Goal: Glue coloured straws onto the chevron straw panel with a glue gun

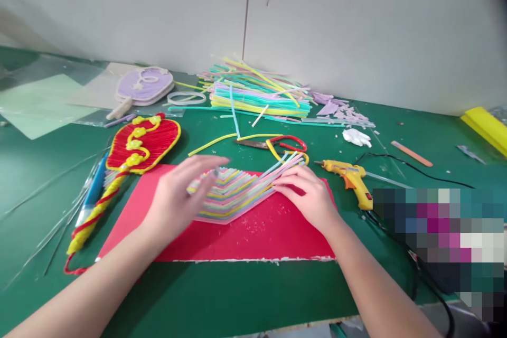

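A craft workshop: green worktable (245, 296) strewn with coloured strips (257, 92), a glue gun (350, 177) and scissors (277, 143).

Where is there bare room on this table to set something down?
Bare green table lies in front of the red sheet, and between the glue gun and the yellow block. The straw pile, scissors and red fan crowd the middle.

Flat pastel V-shaped straw panel (233, 195)
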`<state>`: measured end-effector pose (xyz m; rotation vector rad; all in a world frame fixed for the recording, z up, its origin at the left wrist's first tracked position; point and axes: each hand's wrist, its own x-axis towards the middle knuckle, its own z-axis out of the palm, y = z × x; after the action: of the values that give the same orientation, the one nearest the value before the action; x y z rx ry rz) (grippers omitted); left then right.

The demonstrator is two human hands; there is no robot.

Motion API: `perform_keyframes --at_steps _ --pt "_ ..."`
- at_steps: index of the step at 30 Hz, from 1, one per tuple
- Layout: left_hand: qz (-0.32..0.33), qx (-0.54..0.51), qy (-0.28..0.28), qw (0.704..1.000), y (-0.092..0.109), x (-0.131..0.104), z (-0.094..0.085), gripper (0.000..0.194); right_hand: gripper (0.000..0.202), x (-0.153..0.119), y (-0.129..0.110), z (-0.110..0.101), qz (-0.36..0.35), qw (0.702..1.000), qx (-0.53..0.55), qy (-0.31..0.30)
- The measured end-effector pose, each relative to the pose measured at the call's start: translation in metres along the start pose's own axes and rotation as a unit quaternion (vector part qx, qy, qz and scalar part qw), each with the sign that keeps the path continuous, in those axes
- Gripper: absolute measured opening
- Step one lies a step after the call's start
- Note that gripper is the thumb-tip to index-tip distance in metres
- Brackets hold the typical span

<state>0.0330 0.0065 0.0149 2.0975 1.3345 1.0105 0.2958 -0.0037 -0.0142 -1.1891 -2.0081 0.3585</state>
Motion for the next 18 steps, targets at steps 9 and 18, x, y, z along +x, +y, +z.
perform_keyframes --at_steps 9,18 --pt "0.189 0.154 -0.286 0.927 0.001 -0.013 0.033 0.060 0.013 0.000 -0.001 0.003 -0.003 0.999 -0.006 -0.037" --pt "-0.165 -0.095 0.074 0.979 -0.003 0.010 -0.015 0.041 0.009 0.002 0.010 -0.009 0.025 0.987 -0.082 0.136"
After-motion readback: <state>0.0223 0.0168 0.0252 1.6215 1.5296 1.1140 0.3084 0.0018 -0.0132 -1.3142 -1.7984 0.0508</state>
